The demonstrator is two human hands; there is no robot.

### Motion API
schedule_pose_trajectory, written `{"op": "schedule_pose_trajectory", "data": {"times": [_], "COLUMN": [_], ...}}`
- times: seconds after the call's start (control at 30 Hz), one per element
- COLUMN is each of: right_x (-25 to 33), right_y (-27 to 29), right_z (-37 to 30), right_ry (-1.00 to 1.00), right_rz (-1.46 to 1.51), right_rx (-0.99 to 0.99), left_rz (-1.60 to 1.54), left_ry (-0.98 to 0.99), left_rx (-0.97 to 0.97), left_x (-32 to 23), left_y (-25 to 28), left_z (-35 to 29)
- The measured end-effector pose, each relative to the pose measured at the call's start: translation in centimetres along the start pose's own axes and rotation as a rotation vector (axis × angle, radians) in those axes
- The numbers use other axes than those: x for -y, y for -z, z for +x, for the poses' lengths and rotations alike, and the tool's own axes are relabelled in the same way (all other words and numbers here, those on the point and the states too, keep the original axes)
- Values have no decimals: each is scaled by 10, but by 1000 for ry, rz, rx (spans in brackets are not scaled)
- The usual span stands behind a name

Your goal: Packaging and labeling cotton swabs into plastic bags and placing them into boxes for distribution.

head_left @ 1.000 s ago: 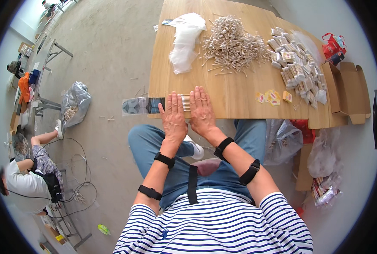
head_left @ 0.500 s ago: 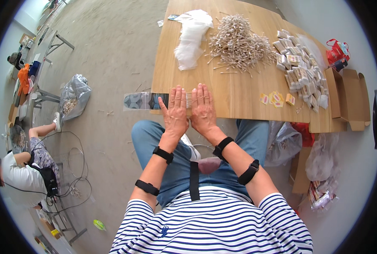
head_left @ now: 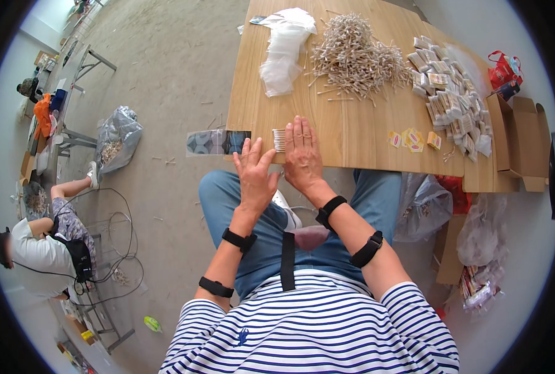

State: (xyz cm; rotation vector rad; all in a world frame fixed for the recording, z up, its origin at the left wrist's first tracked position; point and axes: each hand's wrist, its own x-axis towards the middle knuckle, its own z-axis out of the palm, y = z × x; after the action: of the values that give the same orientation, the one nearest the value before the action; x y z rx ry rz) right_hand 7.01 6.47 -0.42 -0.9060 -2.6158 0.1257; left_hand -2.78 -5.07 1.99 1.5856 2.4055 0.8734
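A short row of cotton swabs lies side by side on the wooden table, near its front edge. Flat against the row's right side rests my right hand, its fingers stretched out. To the left of the swabs, a little apart from them, is my left hand with fingers spread and nothing in them. By its fingertips a dark patterned plastic sheet sticks out past the table's left edge. Farther back is a big heap of loose cotton swabs.
Overlapping clear plastic bags lie at the far left of the table. Packed swab bundles are piled at the right, near small yellow cards and an open cardboard box. Another person sits at the left.
My left hand has drawn back from the swab row toward me, and its fingers have spread. My right hand stays beside the swabs. The view has shifted slightly.
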Motion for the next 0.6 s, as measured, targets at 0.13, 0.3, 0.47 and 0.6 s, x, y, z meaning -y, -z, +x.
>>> {"op": "schedule_pose_trajectory", "data": {"times": [0.13, 0.3, 0.47, 0.6], "right_x": [0, 0, 0, 1], "right_y": [0, 0, -1, 2], "right_z": [0, -1, -1, -1], "right_ry": [-3, -10, -15, -29], "right_rz": [23, 19, 7, 32], "right_rx": [6, 13, 22, 56], "left_rz": [-5, 4, 6, 28], "left_ry": [23, 16, 8, 6], "left_rx": [0, -22, -29, -28], "left_x": [-1, -2, -3, -3], "left_y": [-2, -2, -3, -3], "left_z": [0, 0, 2, 1]}}
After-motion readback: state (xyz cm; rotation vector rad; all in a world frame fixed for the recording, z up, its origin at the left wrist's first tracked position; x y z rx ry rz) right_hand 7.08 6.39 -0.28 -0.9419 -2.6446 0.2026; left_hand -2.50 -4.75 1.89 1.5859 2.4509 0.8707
